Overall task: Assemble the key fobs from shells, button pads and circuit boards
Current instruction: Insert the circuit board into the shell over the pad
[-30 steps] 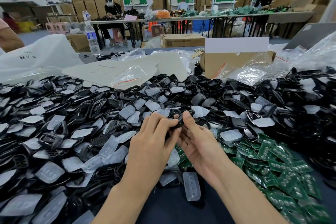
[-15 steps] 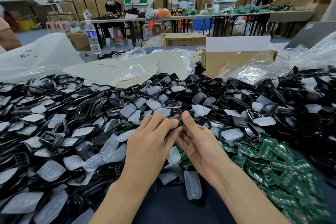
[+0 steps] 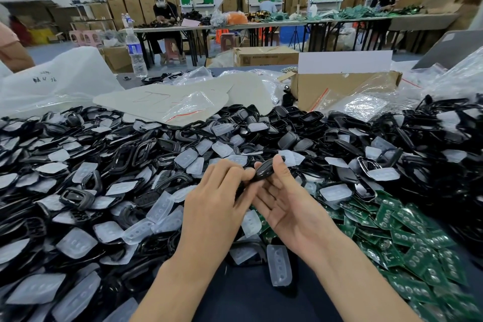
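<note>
1. Left hand (image 3: 217, 206): your fingers curl over the near end of the black key fob shell (image 3: 262, 172) and pinch it, much as they did a second ago.
2. You hold the key fob shell in the air between both hands, above the heap of loose shells (image 3: 78, 198). It has tipped since a second ago, so more of its rounded outer face now shows. That suggests you are pressing or checking a closed fob, not still loading it.
3. Your right hand (image 3: 285, 206) has rolled palm-up and spread. Only its thumb and forefinger grip the shell's far end.
4. The clear button pads (image 3: 279, 264) and green circuit boards (image 3: 407, 232) lie below and to the right, and neither hand touches them.
5. Your left fingers cover the shell's seam, so you cannot tell whether a pad and board sit inside. The desk (image 3: 248, 295) shows only between your forearms.
</note>
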`<state>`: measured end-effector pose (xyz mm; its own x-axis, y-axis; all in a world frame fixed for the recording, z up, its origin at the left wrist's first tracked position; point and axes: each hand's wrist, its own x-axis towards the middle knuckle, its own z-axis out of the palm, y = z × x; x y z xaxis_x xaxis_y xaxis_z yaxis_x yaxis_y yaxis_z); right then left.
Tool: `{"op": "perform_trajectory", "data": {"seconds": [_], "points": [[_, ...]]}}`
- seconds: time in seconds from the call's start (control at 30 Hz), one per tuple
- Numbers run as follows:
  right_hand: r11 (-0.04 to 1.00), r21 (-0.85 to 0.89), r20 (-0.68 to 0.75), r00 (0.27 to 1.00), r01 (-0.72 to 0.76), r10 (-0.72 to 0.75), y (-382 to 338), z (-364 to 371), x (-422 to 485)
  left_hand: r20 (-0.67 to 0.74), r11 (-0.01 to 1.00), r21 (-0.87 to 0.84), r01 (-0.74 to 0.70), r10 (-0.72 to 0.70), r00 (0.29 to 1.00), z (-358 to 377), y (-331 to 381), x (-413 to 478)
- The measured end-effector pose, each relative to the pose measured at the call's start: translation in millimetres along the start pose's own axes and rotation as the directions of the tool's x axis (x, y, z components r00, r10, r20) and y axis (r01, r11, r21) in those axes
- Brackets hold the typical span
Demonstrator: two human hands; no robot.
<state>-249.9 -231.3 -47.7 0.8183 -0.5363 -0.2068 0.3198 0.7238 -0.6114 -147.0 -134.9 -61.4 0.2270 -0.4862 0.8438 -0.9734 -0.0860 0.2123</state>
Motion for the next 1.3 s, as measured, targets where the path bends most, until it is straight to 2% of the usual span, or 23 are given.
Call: {"op": "perform_trajectory", "data": {"seconds": [0.4, 0.63, 0.77, 0.83, 0.93, 1.03, 1.17, 1.3], "points": [[1.0, -0.018, -0.041, 0.999, -0.008, 0.008, 0.0, -1.3, 3.5, 0.018, 0.994, 0.063, -0.093, 0.092, 0.996, 0.6, -4.9, 1.3], [1.0, 0.002, -0.031, 1.0, 0.002, -0.002, 0.6, -0.8, 2.5, 0.009, 0.998, 0.053, -0.014, 0.013, 1.0, -0.4, 2.6, 0.9], [1.0, -0.015, 0.015, 1.0, -0.016, 0.016, -1.0, 0.9, 0.2, 0.032, 0.996, -0.016, 0.087, -0.086, 0.996, -1.1, 4.0, 1.4], [0.999, -0.035, 0.036, 0.999, -0.014, 0.015, -3.2, 1.5, -0.7, 0.079, 0.978, -0.092, 0.189, -0.182, 0.98, -0.8, 3.5, 0.3], [0.999, -0.047, 0.057, 0.998, 0.02, -0.017, -9.4, -0.2, -2.2, 0.206, 0.896, -0.249, 0.367, -0.322, 0.924, 1.1, 3.1, 0.1], [0.996, -0.054, 0.086, 0.995, 0.064, -0.059, -12.8, -4.2, -1.3, 0.27, 0.783, -0.387, 0.487, -0.409, 0.872, 2.6, 6.1, 2.4], [0.982, -0.128, 0.148, 0.981, 0.141, -0.122, -9.7, -5.4, 0.1, 0.288, 0.688, -0.46, 0.561, -0.482, 0.827, 2.8, 7.5, 4.8], [0.95, -0.22, 0.172, 0.967, 0.223, -0.187, -7.3, -7.4, 0.1, 0.302, 0.666, -0.484, 0.568, -0.482, 0.822, 0.9, 8.8, 5.9]]}}
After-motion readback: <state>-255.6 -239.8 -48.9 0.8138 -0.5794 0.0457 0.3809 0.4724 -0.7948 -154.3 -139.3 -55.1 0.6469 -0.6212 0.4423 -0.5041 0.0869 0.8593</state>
